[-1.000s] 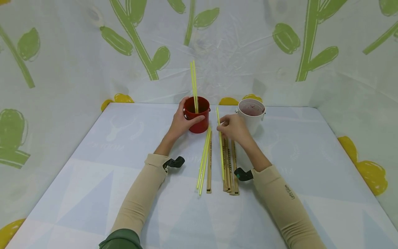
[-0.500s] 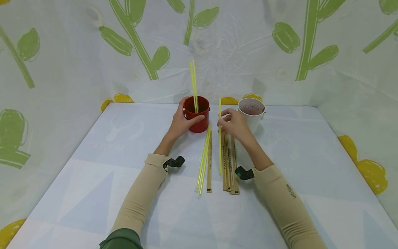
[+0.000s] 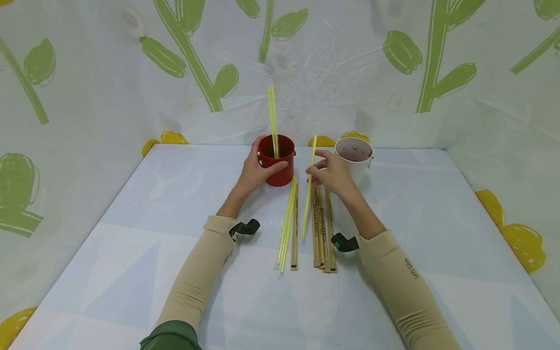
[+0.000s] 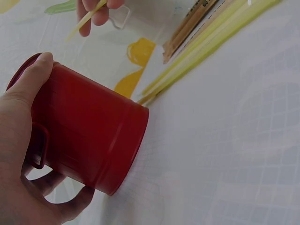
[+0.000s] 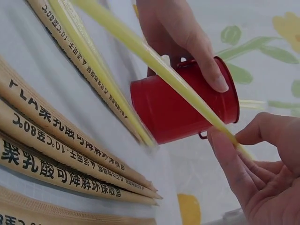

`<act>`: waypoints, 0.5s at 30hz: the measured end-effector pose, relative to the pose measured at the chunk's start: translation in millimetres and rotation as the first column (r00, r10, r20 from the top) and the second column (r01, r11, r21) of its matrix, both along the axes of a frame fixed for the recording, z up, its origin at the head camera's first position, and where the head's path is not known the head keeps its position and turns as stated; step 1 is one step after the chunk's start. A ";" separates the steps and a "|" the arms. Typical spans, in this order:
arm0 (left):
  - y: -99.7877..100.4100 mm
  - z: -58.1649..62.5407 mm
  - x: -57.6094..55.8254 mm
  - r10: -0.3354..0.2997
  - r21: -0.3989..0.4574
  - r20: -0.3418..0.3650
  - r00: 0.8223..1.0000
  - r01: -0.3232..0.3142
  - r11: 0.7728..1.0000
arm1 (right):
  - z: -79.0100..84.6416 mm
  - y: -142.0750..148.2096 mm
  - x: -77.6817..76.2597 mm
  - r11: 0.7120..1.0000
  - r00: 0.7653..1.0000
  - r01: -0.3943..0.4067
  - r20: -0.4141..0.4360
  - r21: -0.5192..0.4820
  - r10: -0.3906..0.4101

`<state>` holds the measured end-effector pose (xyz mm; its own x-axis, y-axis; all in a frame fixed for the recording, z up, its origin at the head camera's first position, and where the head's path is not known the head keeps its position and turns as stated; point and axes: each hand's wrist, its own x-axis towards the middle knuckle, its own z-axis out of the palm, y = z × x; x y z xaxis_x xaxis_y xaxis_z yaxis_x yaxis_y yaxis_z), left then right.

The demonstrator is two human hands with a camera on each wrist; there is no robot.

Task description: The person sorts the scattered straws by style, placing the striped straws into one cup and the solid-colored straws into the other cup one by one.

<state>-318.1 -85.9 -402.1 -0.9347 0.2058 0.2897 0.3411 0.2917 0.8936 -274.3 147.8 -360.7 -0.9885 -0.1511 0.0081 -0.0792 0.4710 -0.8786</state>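
Observation:
My left hand (image 3: 257, 171) grips a small red metal bucket (image 3: 283, 172) on the table, thumb across its front and fingers round the far side. Two yellow straws (image 3: 272, 112) stand upright in that bucket. To the right, my right hand (image 3: 331, 172) pinches a yellow straw (image 3: 307, 209) between thumb and fingers, slightly tilted and raised off the table. In the right wrist view the held straw (image 5: 173, 77) passes in front of the red bucket (image 5: 183, 103). Beside my right hand stands a white bucket (image 3: 353, 153), partly hidden behind it.
Yellow straws (image 3: 286, 226) lie on the table beside one brown paper-wrapped straw (image 3: 295, 233). Several more paper-wrapped straws (image 3: 321, 233) lie below my right hand, printed with dark writing. A patterned cloth wall (image 3: 332, 73) rises behind the table's far edge.
The yellow straw in my right hand has lifted away from the wrapped straws, and its lower end has swung left. My left hand and the red bucket have stayed in place.

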 end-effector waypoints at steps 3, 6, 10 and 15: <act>-0.8 -8.8 -6.7 0.018 0.000 -0.007 1.000 -0.018 1.000 | 1.2 1.2 -0.3 1.000 1.000 -0.011 -0.009 0.002 0.011; -0.6 -8.9 -6.5 0.024 -0.001 -0.012 1.000 -0.024 1.000 | 1.6 2.4 -0.7 1.000 0.999 -0.025 -0.030 -0.001 0.025; -0.6 -8.6 -6.4 0.023 -0.004 -0.011 1.000 -0.023 1.000 | 3.1 3.3 -0.2 1.000 0.998 -0.025 -0.057 -0.001 0.025; -0.3 -7.7 -6.2 0.011 0.006 -0.008 1.000 -0.011 1.000 | 5.3 2.8 0.1 1.000 0.995 -0.005 -0.097 -0.004 0.005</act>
<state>-324.3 -86.2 -409.7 -0.9348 0.1934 0.2980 0.3446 0.2901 0.8928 -274.2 150.5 -355.4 -0.9822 -0.1558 0.1050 -0.1669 0.4665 -0.8686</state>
